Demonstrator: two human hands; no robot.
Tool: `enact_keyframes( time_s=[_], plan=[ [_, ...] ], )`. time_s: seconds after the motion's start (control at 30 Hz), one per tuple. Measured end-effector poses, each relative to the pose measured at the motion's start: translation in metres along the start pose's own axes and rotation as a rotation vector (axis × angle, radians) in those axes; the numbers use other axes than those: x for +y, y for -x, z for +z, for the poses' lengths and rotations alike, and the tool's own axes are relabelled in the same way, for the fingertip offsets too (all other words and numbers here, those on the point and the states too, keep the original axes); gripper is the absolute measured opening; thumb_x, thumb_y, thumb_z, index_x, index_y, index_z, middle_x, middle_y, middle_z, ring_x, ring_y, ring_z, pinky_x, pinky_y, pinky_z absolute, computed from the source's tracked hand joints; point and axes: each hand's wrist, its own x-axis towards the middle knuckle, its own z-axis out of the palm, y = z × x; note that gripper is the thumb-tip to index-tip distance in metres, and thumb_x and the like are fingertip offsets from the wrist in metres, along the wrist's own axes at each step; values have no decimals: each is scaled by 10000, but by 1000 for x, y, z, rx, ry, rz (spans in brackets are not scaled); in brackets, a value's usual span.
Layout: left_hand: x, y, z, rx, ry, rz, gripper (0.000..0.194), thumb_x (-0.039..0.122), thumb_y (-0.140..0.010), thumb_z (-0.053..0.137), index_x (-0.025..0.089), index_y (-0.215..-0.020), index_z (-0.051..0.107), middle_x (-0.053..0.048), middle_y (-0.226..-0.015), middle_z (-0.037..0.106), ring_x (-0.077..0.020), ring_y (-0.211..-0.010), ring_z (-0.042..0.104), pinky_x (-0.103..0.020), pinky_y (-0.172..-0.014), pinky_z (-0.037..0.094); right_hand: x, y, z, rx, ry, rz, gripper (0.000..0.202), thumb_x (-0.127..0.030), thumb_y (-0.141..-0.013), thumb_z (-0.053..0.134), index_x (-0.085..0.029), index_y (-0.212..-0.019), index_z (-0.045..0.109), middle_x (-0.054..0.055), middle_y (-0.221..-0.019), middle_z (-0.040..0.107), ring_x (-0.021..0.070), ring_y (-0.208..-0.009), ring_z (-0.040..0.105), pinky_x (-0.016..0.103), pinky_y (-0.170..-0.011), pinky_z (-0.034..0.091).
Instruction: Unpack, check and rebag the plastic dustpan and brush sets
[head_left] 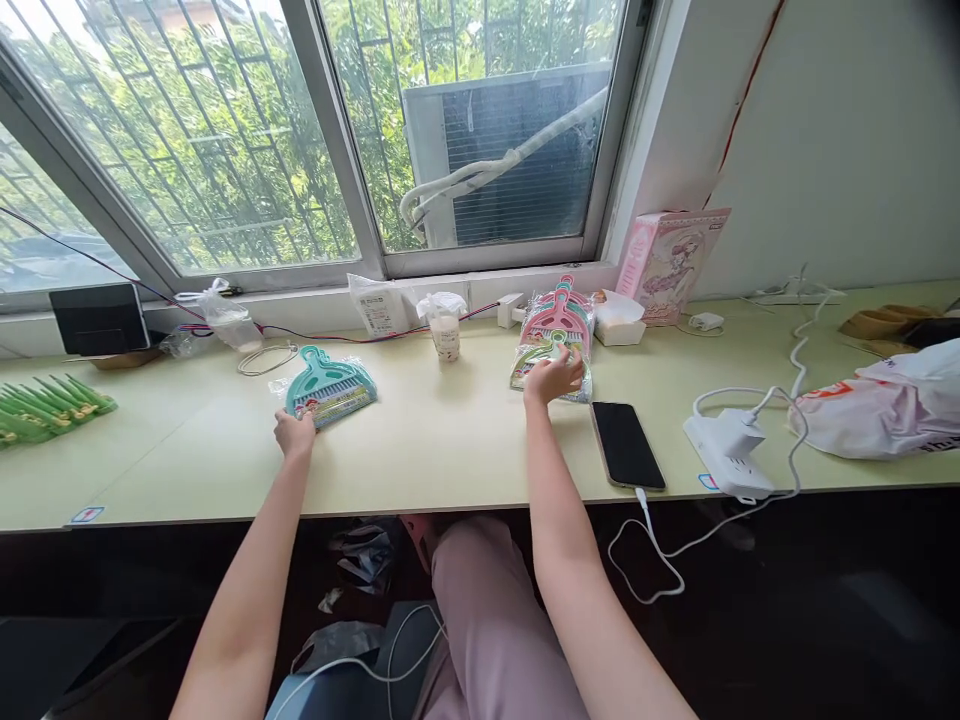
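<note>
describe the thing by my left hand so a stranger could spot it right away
On the long pale desk under the window, look left of the small lidded cup. The left hand touches a teal dustpan set, lying alone; the others, under the right hand, are a stacked pile topped pink.

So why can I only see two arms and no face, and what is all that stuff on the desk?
The camera sits on the person's head and looks down, so you see only their own arms and lap. The left hand touches a teal toy dustpan pack. The right hand rests on a stack of pink packs like it; I cannot tell whether it grips them. On the pale desk lie a dark phone on a white cable, a white charger, a small cup, a pink box and green sticks. Behind is a window with trees outside.
</note>
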Motion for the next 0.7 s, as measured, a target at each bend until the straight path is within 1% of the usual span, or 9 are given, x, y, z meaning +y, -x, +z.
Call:
enact_keyframes(
  time_s=[0.07, 0.13, 0.2, 0.27, 0.3, 0.4, 0.53, 0.63, 0.7],
  plan=[
    [7, 7, 2, 115, -149, -94, 540, 253, -853, 584, 45, -1329, 439, -350, -1284, 585, -485, -1302, 525, -687, -988, 449, 11, -22, -7, -42, 67, 64, 517, -93, -897, 385, -216, -1386, 496, 182, -1549, 407, 308, -1470, 312, 555, -1126, 313],
    [13, 16, 3, 220, -257, -87, 607, 250, -855, 610, 49, -1383, 388, -358, -1424, 476, -480, -1417, 383, -697, -1062, 363, 19, -44, -12, -130, 115, 100, 520, -111, -897, 436, -203, -1407, 474, 200, -1526, 431, 336, -1434, 361, 573, -1126, 310],
    [18, 22, 3, 288, -305, 31, 663, 229, -849, 627, 85, -1429, 342, -330, -1543, 338, -458, -1492, 255, -700, -1135, 250, 25, -61, -15, -243, 158, 123, 523, -106, -899, 470, -183, -1416, 470, 224, -1494, 453, 351, -1402, 407, 571, -1112, 334],
    [22, 26, 4, 285, -312, 182, 639, 204, -868, 592, 115, -1444, 329, -294, -1605, 245, -420, -1542, 140, -689, -1190, 120, 27, -74, -16, -321, 191, 143, 547, -94, -890, 516, -168, -1430, 460, 253, -1480, 446, 364, -1390, 431, 566, -1088, 373],
    [23, 28, 5, 264, -310, 248, 597, 197, -890, 555, 122, -1441, 338, -278, -1616, 234, -399, -1556, 103, -678, -1206, 67, 28, -79, -16, -335, 203, 155, 568, -94, -880, 548, -163, -1436, 453, 267, -1477, 438, 371, -1388, 439, 564, -1075, 393],
    [31, 30, 9, 225, -272, 357, 495, 186, -938, 448, 131, -1425, 382, -247, -1627, 246, -356, -1572, 68, -655, -1224, 2, 33, -90, -16, -347, 230, 184, 599, -114, -836, 646, -130, -1412, 484, 301, -1451, 437, 385, -1340, 500, 522, -1015, 470],
    [46, 35, 17, 210, -173, 416, 482, 191, -949, 418, 165, -1430, 406, -210, -1639, 246, -323, -1581, 46, -660, -1224, -18, 44, -99, -18, -412, 236, 154, 451, -92, -798, 675, -86, -1246, 633, 281, -1268, 585, 362, -1203, 609, 438, -941, 529],
    [60, 40, 26, 184, -122, 484, 463, 215, -955, 432, 178, -1416, 440, -198, -1635, 260, -318, -1579, 71, -647, -1228, -7, 49, -100, -20, -411, 240, 150, 401, -78, -800, 634, -93, -1199, 670, 262, -1194, 637, 375, -1165, 629, 469, -927, 534],
    [68, 43, 30, 171, -121, 525, 433, 231, -955, 442, 175, -1382, 485, -202, -1615, 300, -336, -1561, 144, -630, -1228, 51, 51, -99, -19, -412, 245, 149, 394, -74, -796, 616, -89, -1184, 678, 263, -1174, 649, 380, -1141, 642, 479, -911, 539]
  ],
)
